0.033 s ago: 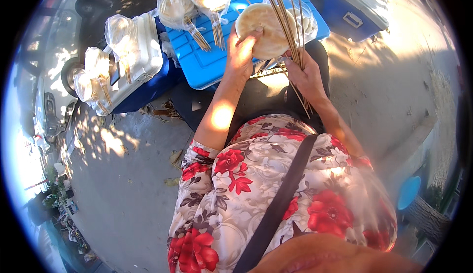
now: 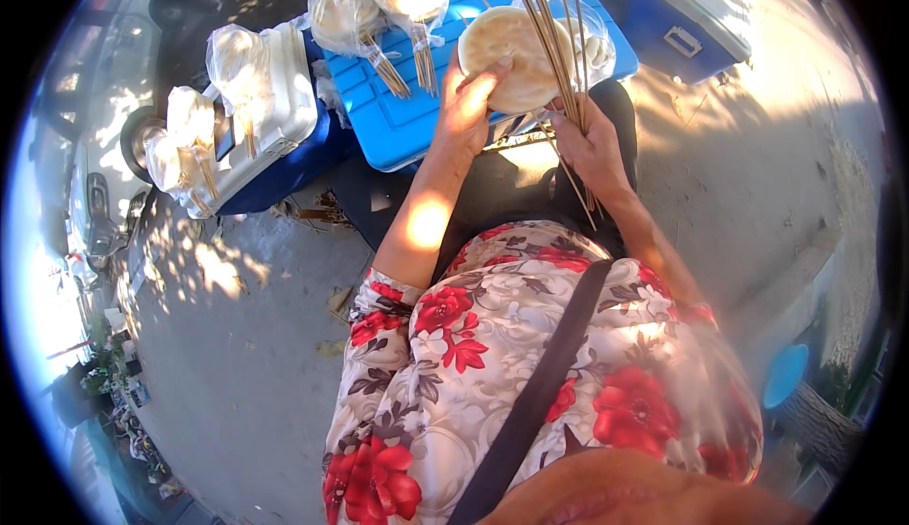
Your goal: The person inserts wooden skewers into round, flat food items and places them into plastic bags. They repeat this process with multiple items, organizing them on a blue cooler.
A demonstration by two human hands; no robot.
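My left hand [image 2: 469,99] grips a round, pale, flat disc [image 2: 516,52] that looks like flatbread, with the thumb pressed on its face. Thin wooden sticks [image 2: 559,47] stand in my right hand [image 2: 589,142], whose fingers close round them just beside the disc's right edge. Some of the sticks reach down below the hand towards my lap. Behind them, a clear plastic bag [image 2: 598,54] with pale round pieces rests on the blue lid [image 2: 379,137]. Both hands are over the near edge of this lid.
Two bagged bundles of discs on sticks [image 2: 343,16] lie at the lid's far left. A white-lidded blue cooler [image 2: 294,113] at the left carries several more bags and a dark phone [image 2: 224,137]. Another blue cooler [image 2: 696,37] stands at the far right.
The whole view has shifted very slightly. Both hands keep their hold on the disc and the sticks.
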